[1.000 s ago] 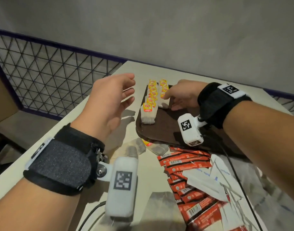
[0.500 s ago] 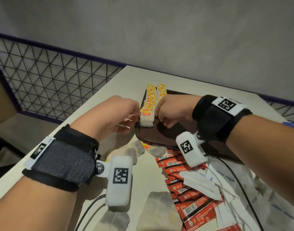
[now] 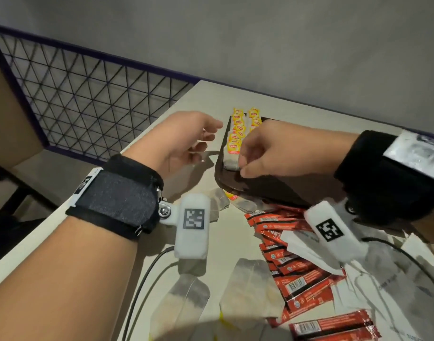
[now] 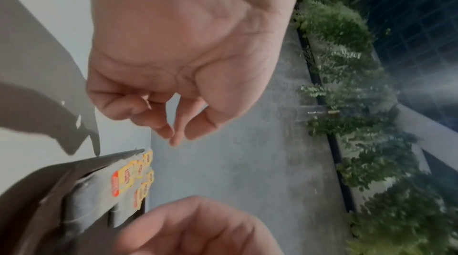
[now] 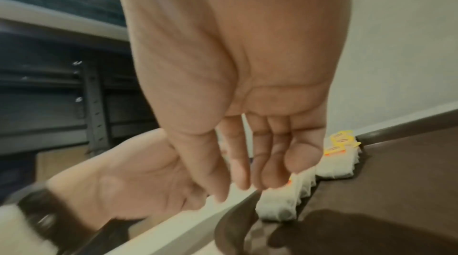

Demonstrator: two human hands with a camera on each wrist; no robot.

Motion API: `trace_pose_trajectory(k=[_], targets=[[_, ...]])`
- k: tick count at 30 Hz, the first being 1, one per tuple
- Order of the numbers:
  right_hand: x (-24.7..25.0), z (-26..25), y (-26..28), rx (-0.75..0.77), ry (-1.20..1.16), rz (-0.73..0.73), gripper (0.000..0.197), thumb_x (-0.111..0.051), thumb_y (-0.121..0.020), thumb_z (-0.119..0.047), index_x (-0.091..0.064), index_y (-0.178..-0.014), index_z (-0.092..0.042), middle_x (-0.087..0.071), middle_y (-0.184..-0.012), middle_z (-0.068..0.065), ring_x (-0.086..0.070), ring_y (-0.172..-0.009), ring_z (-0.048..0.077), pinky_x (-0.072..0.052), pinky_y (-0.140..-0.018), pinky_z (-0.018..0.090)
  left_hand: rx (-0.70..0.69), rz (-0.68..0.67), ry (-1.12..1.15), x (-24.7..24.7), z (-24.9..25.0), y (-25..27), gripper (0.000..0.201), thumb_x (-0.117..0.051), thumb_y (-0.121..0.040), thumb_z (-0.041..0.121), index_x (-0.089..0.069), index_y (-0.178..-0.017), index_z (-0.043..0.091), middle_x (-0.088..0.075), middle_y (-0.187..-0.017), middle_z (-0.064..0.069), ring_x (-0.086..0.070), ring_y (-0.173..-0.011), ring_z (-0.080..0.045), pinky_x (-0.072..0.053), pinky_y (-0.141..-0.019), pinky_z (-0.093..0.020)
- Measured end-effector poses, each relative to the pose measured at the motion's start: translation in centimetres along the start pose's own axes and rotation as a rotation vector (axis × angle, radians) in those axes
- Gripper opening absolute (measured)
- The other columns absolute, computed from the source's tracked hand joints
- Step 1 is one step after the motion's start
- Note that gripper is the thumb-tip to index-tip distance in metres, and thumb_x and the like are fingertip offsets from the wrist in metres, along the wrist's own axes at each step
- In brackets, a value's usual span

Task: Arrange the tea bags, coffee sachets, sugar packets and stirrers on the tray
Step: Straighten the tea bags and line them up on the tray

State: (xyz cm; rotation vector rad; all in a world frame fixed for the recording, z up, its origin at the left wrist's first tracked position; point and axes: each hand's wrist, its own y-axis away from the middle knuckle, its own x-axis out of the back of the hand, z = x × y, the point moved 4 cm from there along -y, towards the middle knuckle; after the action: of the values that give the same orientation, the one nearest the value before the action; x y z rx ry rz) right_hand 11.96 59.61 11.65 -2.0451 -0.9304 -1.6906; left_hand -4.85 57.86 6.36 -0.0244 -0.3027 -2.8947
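Note:
A dark brown tray [image 3: 272, 190] lies on the pale table and carries two rows of tea bags [image 3: 232, 148] with yellow tags. My right hand [image 3: 267, 151] hovers over the tray's near left corner, its fingertips [image 5: 247, 181] touching the front of the nearer row [image 5: 280, 206] without closing round it. Just off the tray's left edge, my left hand [image 3: 186, 143] has loosely curled fingers [image 4: 173, 132] and holds nothing. The tray [image 4: 37, 190] and the tagged bags [image 4: 126, 179] show below it in the left wrist view.
Loose tea bags [image 3: 250, 291] lie on the table near me. Red coffee sachets [image 3: 297, 274] and white sugar packets [image 3: 373, 286] are heaped to the right of them. A black cable [image 3: 142, 291] runs under my left wrist. A wire mesh fence [image 3: 88, 107] borders the table's left side.
Both hands came together at the front of the tea bag row. The left hand has since drawn back to the left; the right has stayed at the row.

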Motion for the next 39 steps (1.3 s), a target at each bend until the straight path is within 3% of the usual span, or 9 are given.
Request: trace_pose_trajectory(k=[3, 6, 11, 13, 17, 22, 30, 35, 39], targets=[[-1.7, -2.6, 1.2, 0.130, 0.224, -0.150, 0.015, -0.074, -0.086, -0.040, -0.073, -0.093, -0.027, -0.070, -0.080, -0.011, -0.063, -0.072, 0.005, -0.049, -0.063, 0.020, -0.031, 0.044, 0.135, 0.8, 0.5, 0.1, 0.028, -0.054, -0.092, 0.015, -0.076, -0.109, 0.020, -0.060, -0.084, 0.006, -0.050, -0.063, -0.009, -0.039, -0.052, -0.022], [-3.3, -4.2, 1.4, 0.231, 0.379, -0.098, 0.016, -0.069, -0.088, -0.041, -0.067, -0.085, -0.025, -0.066, -0.077, -0.005, -0.062, -0.068, 0.013, -0.057, -0.063, 0.033, -0.054, 0.086, 0.234, 1.6, 0.8, 0.1, 0.028, -0.055, -0.090, 0.015, -0.076, -0.108, 0.019, -0.060, -0.081, 0.007, -0.052, -0.063, -0.008, -0.039, -0.051, -0.022], [-5.5, -5.3, 1.9, 0.240, 0.522, -0.162, 0.005, -0.059, -0.094, -0.014, -0.062, -0.097, -0.012, -0.061, -0.082, 0.004, -0.056, -0.063, 0.016, -0.044, -0.049, 0.026, -0.106, 0.177, 0.284, 2.5, 1.2, 0.3, 0.028, -0.057, -0.086, 0.014, -0.076, -0.106, 0.020, -0.062, -0.087, 0.005, -0.054, -0.070, -0.011, -0.040, -0.055, -0.025], [-5.8, -5.7, 2.1, 0.234, 0.508, -0.169, 0.011, -0.055, -0.094, -0.005, -0.061, -0.102, -0.009, -0.058, -0.084, 0.006, -0.052, -0.062, 0.015, -0.037, -0.047, 0.024, -0.112, 0.188, 0.295, 2.5, 1.2, 0.4, 0.028, -0.058, -0.086, 0.015, -0.076, -0.107, 0.020, -0.063, -0.088, 0.005, -0.054, -0.071, -0.012, -0.040, -0.054, -0.024], [-6.2, -6.3, 2.5, 0.244, 0.437, -0.144, 0.029, -0.050, -0.088, 0.005, -0.061, -0.110, -0.009, -0.060, -0.087, 0.009, -0.059, -0.068, 0.023, -0.049, -0.055, 0.033, -0.117, 0.184, 0.319, 2.4, 1.4, 0.8, 0.027, -0.060, -0.088, 0.015, -0.076, -0.109, 0.018, -0.064, -0.089, 0.004, -0.054, -0.073, -0.013, -0.040, -0.055, -0.024], [-6.4, -6.5, 2.5, 0.256, 0.394, -0.079, 0.026, -0.050, -0.085, 0.005, -0.059, -0.102, -0.011, -0.058, -0.086, 0.008, -0.061, -0.072, 0.028, -0.056, -0.064, 0.042, -0.140, 0.191, 0.337, 2.5, 1.7, 1.0, 0.028, -0.060, -0.088, 0.015, -0.076, -0.110, 0.018, -0.064, -0.089, 0.004, -0.055, -0.075, -0.013, -0.041, -0.056, -0.025], [-6.7, -6.2, 2.7, 0.282, 0.383, -0.035, 0.025, -0.054, -0.087, 0.005, -0.067, -0.098, -0.013, -0.066, -0.088, 0.008, -0.065, -0.077, 0.026, -0.058, -0.070, 0.043, -0.151, 0.198, 0.361, 2.6, 1.9, 1.2, 0.029, -0.057, -0.088, 0.013, -0.077, -0.109, 0.018, -0.064, -0.090, 0.003, -0.055, -0.076, -0.013, -0.042, -0.058, -0.024], [-6.4, -5.6, 2.4, 0.277, 0.358, -0.025, 0.014, -0.061, -0.087, 0.001, -0.068, -0.087, -0.012, -0.067, -0.080, 0.007, -0.066, -0.074, 0.024, -0.056, -0.067, 0.035, -0.158, 0.197, 0.365, 2.7, 1.9, 1.3, 0.028, -0.056, -0.090, 0.013, -0.077, -0.108, 0.018, -0.064, -0.088, 0.004, -0.054, -0.074, -0.013, -0.041, -0.059, -0.024], [-5.0, -4.4, 3.0, 0.208, 0.090, 0.013, 0.013, -0.075, -0.088, -0.012, -0.074, -0.076, -0.018, -0.070, -0.071, -0.005, -0.066, -0.066, 0.008, -0.053, -0.061, 0.019, -0.157, 0.201, 0.372, 2.9, 1.8, 1.2, 0.022, -0.061, -0.093, 0.018, -0.077, -0.108, 0.019, -0.064, -0.086, 0.006, -0.054, -0.074, -0.012, -0.041, -0.060, -0.025]])
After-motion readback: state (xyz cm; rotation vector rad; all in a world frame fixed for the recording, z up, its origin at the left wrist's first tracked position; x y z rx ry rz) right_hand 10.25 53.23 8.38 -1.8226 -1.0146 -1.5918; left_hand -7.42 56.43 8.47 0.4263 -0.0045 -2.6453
